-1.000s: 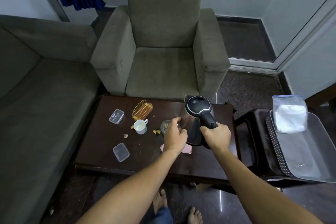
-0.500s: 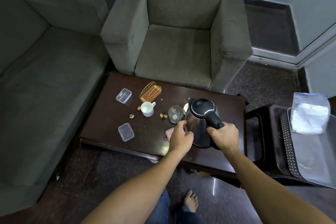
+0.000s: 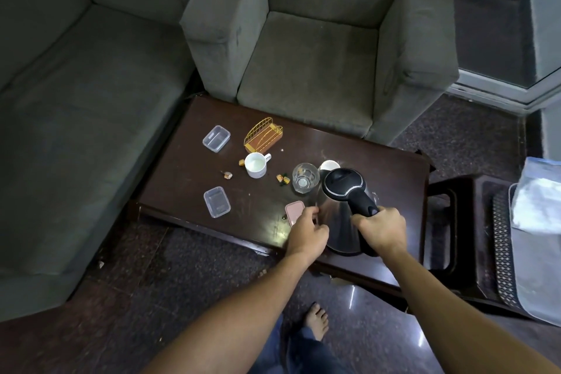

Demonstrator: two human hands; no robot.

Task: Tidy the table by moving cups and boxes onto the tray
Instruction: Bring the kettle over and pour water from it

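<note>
Two clear rectangular plastic boxes [image 3: 216, 138] and a round white mug [image 3: 256, 164] stand on the glossy dark table [image 3: 182, 185]. The left hand [image 3: 308, 234] lays bent fingers on the smooth steel kettle [image 3: 337, 222]; whether they grasp it I cannot tell. The right hand [image 3: 381, 228] has its fingers wrapped around the black handle. The pale tray [image 3: 537, 279] is far right.

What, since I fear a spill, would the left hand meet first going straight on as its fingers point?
Probably the pink box, just past the fingertips of the left hand beside the kettle; if the hand passes above it, the glass beyond. Height is unclear.
</note>
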